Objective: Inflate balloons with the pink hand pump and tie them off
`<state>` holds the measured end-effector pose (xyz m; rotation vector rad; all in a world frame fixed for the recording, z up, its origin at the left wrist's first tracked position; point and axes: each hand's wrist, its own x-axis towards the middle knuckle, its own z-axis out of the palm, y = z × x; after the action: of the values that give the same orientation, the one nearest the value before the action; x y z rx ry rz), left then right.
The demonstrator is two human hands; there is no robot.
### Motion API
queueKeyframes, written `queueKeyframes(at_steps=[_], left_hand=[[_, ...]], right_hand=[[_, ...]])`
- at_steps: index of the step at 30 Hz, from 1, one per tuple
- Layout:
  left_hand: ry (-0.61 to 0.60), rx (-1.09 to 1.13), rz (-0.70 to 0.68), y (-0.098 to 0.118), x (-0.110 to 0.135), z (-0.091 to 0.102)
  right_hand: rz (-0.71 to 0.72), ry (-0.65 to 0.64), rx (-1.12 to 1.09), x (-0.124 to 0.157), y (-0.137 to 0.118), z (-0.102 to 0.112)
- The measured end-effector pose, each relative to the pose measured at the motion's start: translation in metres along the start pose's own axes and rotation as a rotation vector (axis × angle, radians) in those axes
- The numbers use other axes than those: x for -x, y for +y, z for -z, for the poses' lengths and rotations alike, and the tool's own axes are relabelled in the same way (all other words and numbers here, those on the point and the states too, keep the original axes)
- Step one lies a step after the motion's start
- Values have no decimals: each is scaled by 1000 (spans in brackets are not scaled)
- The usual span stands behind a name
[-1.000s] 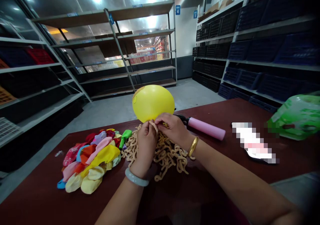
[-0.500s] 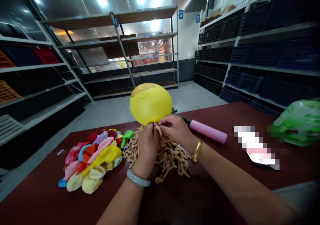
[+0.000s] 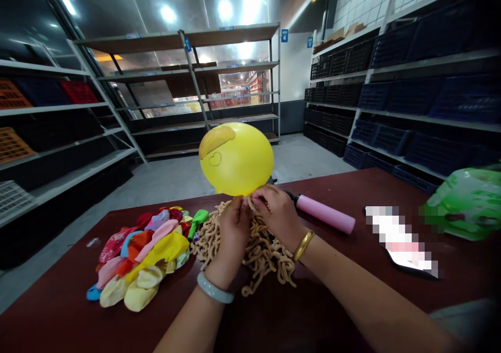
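An inflated yellow balloon (image 3: 238,160) with an orange patch and a drawn heart rises above my hands, its neck down between my fingers. My left hand (image 3: 235,222) is closed in a pinch at the balloon's neck. From the other side my right hand (image 3: 276,212) pinches too, with a short end of beige cord showing between the fingertips. Under and behind both hands lies a tangled heap of beige cord (image 3: 270,259). The fingers partly hide the knot area, so whether the cord goes around the neck cannot be seen.
Deflated balloons (image 3: 144,259) in several colours are piled at left, with a green balloon (image 3: 199,223) beside the cord. A pink hand pump (image 3: 325,213), a blurred white item (image 3: 401,243) and a green-white bag (image 3: 465,201) lie right on the dark red table (image 3: 58,301). Shelves with crates (image 3: 407,92) stand beyond.
The balloon has tilted, so more of its orange patch and heart faces me. My fingers have shifted slightly at its neck, both hands still pinching. The view has tipped up a little.
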<state>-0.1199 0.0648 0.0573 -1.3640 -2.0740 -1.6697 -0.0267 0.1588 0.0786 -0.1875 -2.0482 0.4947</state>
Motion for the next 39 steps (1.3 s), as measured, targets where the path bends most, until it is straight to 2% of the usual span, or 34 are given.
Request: queueKeyframes(at_steps=[6, 10, 13, 15, 17, 20, 25, 28, 31, 36, 39], left_hand=[[34, 100, 46, 6, 2, 4], [37, 83, 30, 7, 2, 5], [19, 63, 16, 7, 2, 4], [-8, 48, 3, 6, 1, 3], [-21, 34, -6, 5, 0, 2], [-24, 46, 5, 4, 0, 3], [-32, 152, 69, 6, 1, 7], [-28, 212, 111, 8, 2, 6], [-14, 239, 118, 10, 2, 4], [-40, 187, 86, 9, 2, 4], [-53, 168, 68, 7, 2, 4]], right_hand=[[26, -3, -130, -2, -4, 4], [-64, 7, -235, -7, -3, 7], [-132, -65, -290, -10, -1, 9], [-159, -87, -288, -11, -1, 10], [-169, -55, -251, -10, -1, 9], [-125, -23, -181, -7, -3, 9], [29, -87, -127, -5, -3, 14], [47, -101, -178, -7, -1, 14], [-11, -82, -286, -9, 3, 12], [-251, -118, -522, -12, 8, 8], [-310, -136, -592, -14, 8, 9]])
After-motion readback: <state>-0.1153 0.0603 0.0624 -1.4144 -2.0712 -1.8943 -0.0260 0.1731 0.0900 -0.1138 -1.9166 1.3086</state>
